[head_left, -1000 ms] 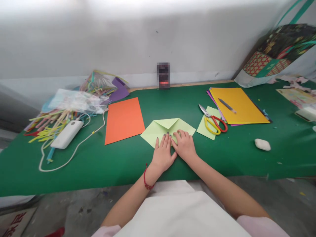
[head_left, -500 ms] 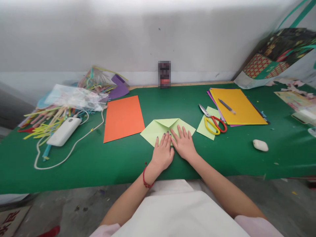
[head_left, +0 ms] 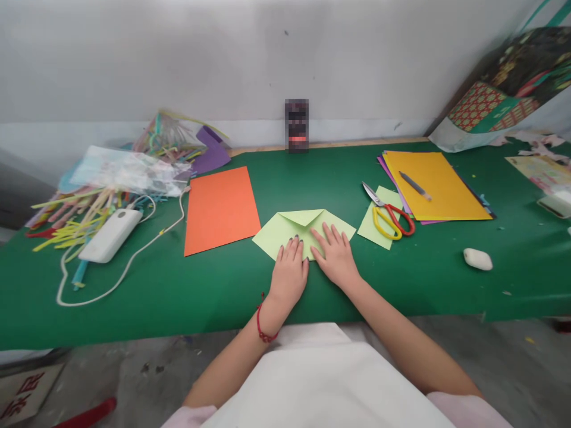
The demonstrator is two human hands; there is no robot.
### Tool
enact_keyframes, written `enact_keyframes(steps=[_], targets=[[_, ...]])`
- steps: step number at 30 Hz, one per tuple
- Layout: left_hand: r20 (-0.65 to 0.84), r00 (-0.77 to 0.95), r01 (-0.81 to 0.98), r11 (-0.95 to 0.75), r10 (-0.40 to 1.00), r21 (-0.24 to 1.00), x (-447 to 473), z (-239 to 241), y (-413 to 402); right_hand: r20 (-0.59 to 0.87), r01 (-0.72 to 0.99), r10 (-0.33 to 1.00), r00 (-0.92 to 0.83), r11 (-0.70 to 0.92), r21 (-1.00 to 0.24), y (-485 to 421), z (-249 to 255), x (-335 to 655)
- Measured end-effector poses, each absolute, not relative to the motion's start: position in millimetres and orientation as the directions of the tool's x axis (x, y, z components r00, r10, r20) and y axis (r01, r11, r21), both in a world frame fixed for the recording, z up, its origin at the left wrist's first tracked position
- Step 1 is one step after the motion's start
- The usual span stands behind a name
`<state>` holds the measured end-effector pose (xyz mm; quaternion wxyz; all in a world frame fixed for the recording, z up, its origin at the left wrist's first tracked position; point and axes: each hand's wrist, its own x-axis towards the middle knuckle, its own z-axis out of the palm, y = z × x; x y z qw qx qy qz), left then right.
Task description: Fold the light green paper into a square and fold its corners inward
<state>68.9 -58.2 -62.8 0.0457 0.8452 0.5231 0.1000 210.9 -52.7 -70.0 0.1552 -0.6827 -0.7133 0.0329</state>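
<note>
Pale green paper [head_left: 284, 232] lies on the table [head_left: 214, 303] under both hands, between the orange sheet [head_left: 222, 211] and the scissors [head_left: 377, 208]. Folding looks part done: the far side has a triangular flap [head_left: 303, 217], and 2 ends taper to points. The near edge is partly covered, so I can't tell whether it is creased; the orange sheet looks unfolded. Left hand [head_left: 289, 270] and right hand [head_left: 336, 261] each show a wide grip, fingers laid on the paper, pinching nothing. Compared with 1 second ago, the hands are farther apart and the right fingers straighter.
</note>
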Motion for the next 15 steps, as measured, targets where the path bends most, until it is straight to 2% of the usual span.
enact_keyframes(steps=[15], targets=[[0.100,0.351,0.926,-0.361,0.931,0.108,77.6,-56.2,-67.8,0.149,0.971,0.988,-0.030,0.064,-0.232,-53.7,-67.0,211.2]])
